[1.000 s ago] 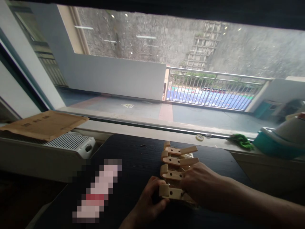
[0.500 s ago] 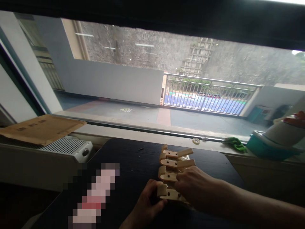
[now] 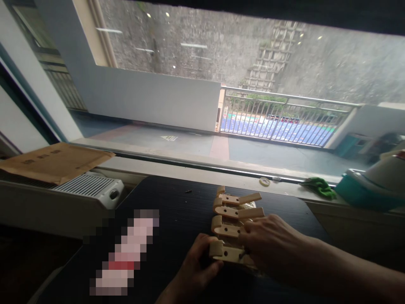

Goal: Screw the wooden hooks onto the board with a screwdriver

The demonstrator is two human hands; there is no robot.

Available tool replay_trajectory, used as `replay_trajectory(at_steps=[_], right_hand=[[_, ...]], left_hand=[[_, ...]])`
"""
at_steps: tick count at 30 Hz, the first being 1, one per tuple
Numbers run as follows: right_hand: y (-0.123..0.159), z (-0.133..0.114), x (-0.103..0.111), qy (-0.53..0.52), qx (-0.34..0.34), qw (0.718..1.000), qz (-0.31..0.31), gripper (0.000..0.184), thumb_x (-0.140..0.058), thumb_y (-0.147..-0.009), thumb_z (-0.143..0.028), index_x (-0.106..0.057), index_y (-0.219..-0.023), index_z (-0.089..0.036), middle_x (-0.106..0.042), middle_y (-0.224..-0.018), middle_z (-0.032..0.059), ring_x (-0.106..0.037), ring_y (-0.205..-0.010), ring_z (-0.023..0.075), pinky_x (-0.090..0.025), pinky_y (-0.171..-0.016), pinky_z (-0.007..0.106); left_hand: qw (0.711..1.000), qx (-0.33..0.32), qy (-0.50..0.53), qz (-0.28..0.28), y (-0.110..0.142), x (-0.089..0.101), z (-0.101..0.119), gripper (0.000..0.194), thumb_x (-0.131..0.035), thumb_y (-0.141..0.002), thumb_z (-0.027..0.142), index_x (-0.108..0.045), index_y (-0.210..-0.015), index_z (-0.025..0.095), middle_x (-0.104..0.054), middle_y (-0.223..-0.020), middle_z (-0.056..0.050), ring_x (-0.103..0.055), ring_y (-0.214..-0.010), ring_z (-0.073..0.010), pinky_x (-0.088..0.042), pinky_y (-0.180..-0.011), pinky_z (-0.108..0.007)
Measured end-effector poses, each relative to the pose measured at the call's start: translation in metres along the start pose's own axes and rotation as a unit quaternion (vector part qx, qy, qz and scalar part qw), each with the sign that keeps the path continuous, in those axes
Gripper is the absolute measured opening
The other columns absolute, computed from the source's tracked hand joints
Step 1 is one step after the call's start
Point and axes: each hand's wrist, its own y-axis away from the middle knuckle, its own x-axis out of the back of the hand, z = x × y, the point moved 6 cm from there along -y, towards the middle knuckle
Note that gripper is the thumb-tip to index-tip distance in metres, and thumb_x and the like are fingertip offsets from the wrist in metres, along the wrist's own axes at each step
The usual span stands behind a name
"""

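A row of several pale wooden hooks lies on the dark tabletop, each with a curled end on the left and dark round holes in its flat strip. Clear plastic shows beneath them. My left hand grips the curled end of the nearest wooden hook between thumb and fingers. Over the right part of that hook, my right hand is closed, knuckles up. A small dark tip shows by its fingers at a hole in the strip; what it belongs to is hidden by the hand.
The black table stands against a window sill. On the sill are a roll of tape, a green cloth and a teal container. A brown envelope rests on a white slatted unit at left. A blurred-out patch covers something on the table's left.
The view dipped and came back as my head moved. Both hands stay at the nearest hook, and the row of hooks keeps its place on the table.
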Motion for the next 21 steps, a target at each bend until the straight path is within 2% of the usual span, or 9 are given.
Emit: replay_trajectory(at_steps=[2, 5, 8, 11, 14, 17, 19, 21], right_hand=[[-0.001, -0.006, -0.009, 0.041, 0.038, 0.998, -0.024, 0.013, -0.054, -0.075, -0.011, -0.065, -0.077, -0.018, -0.067, -0.078, 0.0051, -0.059, -0.064, 0.0159, -0.028, -0.05, 0.028], [0.001, -0.011, -0.021, 0.044, 0.081, 0.996, -0.018, 0.015, -0.051, -0.076, -0.009, -0.062, -0.068, -0.016, -0.064, -0.07, 0.0045, -0.056, -0.058, 0.0136, -0.027, -0.048, 0.028], [0.004, -0.008, -0.025, 0.008, 0.047, 0.999, -0.024, 0.015, -0.052, -0.074, -0.007, -0.061, -0.065, -0.016, -0.062, -0.062, 0.0028, -0.053, -0.053, 0.0115, -0.027, -0.047, 0.027], [0.006, 0.001, -0.019, -0.025, -0.019, 0.999, -0.02, 0.014, -0.051, -0.074, -0.012, -0.062, -0.068, -0.017, -0.062, -0.059, 0.0012, -0.052, -0.049, 0.0112, -0.026, -0.047, 0.027], [0.008, 0.005, -0.007, -0.036, -0.043, 0.998, -0.005, 0.01, -0.053, -0.075, -0.015, -0.062, -0.072, -0.018, -0.065, -0.065, 0.0021, -0.056, -0.054, 0.0128, -0.028, -0.05, 0.027], [0.01, 0.001, 0.005, -0.005, -0.053, 0.998, 0.02, 0.01, -0.054, -0.075, -0.01, -0.062, -0.075, -0.016, -0.066, -0.069, 0.0037, -0.058, -0.059, 0.0144, -0.029, -0.051, 0.028], [0.01, -0.005, 0.011, 0.031, -0.048, 0.997, 0.047, 0.015, -0.052, -0.076, -0.007, -0.063, -0.085, -0.015, -0.067, -0.081, 0.0073, -0.059, -0.067, 0.0172, -0.032, -0.053, 0.028], [0.007, -0.016, 0.008, 0.052, -0.001, 0.998, 0.026, 0.013, -0.052, -0.078, -0.009, -0.063, -0.074, -0.014, -0.066, -0.076, 0.0082, -0.058, -0.063, 0.0179, -0.033, -0.051, 0.029]], left_hand=[[1.0, 0.006, -0.001, 0.006, 0.0, 0.0, 0.0, 0.027, -0.059, -0.075, 0.013, -0.055, -0.1, 0.021, -0.051, -0.093, -0.002, -0.053, -0.087, -0.018, -0.046, -0.076, -0.029], [1.0, 0.01, -0.002, 0.005, 0.0, -0.001, 0.0, 0.026, -0.06, -0.074, 0.014, -0.055, -0.099, 0.021, -0.052, -0.092, -0.002, -0.054, -0.085, -0.0178, -0.046, -0.074, -0.028], [1.0, 0.007, -0.01, 0.002, 0.0, 0.0, 0.0, 0.025, -0.059, -0.075, 0.015, -0.056, -0.099, 0.021, -0.053, -0.093, -0.003, -0.056, -0.086, -0.0183, -0.047, -0.075, -0.029], [1.0, 0.002, -0.024, 0.002, -0.001, 0.001, 0.001, 0.026, -0.059, -0.076, 0.017, -0.056, -0.101, 0.021, -0.054, -0.096, -0.003, -0.057, -0.09, -0.0193, -0.048, -0.079, -0.03], [0.999, 0.002, -0.045, 0.005, -0.002, 0.002, 0.002, 0.025, -0.059, -0.077, 0.02, -0.056, -0.102, 0.021, -0.057, -0.097, -0.003, -0.058, -0.091, -0.02, -0.049, -0.08, -0.03], [0.997, 0.027, -0.068, 0.006, -0.003, 0.003, -0.001, 0.022, -0.059, -0.079, 0.026, -0.058, -0.101, 0.021, -0.062, -0.097, -0.004, -0.061, -0.09, -0.0208, -0.05, -0.08, -0.03], [0.996, 0.041, -0.078, 0.013, -0.004, 0.005, -0.004, 0.024, -0.06, -0.079, 0.031, -0.058, -0.1, 0.021, -0.065, -0.094, -0.003, -0.063, -0.087, -0.0215, -0.05, -0.08, -0.031], [0.994, 0.06, -0.09, 0.008, -0.004, 0.006, -0.01, 0.026, -0.062, -0.078, 0.035, -0.058, -0.101, 0.022, -0.067, -0.095, -0.002, -0.064, -0.088, -0.0226, -0.05, -0.084, -0.033]])
